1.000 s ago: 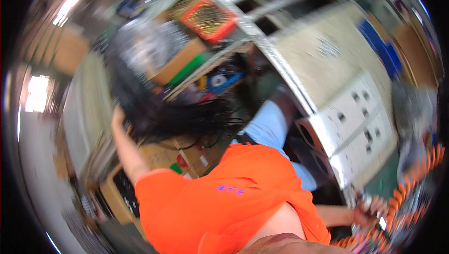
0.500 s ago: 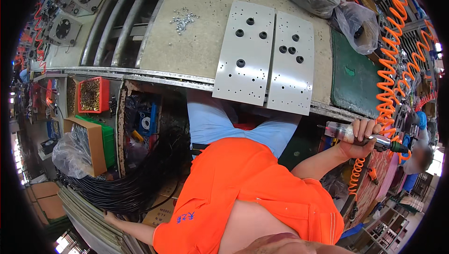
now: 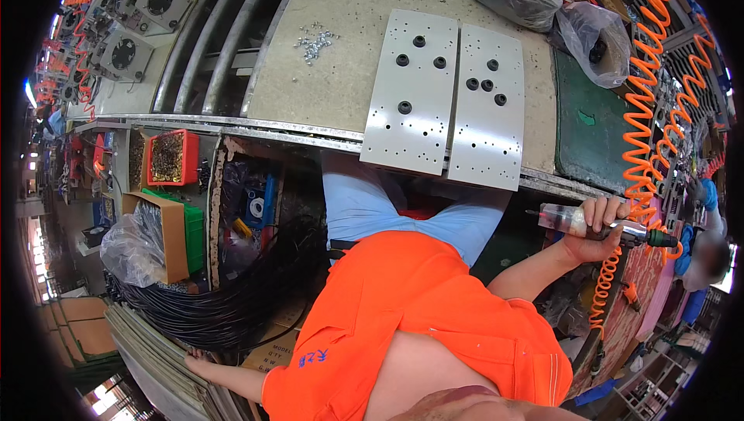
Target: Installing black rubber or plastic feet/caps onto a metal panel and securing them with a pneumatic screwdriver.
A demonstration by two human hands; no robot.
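One driver (image 3: 572, 222) in right hand (image 3: 594, 241)

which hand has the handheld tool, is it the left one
No, the right hand grips the handheld tool, while the left hand is down at the stacked grey panels.

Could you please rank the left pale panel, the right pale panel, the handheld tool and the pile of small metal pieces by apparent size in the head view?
1. Left panel and right panel: too alike to rank
2. Handheld tool, partly covered by the right hand
3. Pile of small metal pieces
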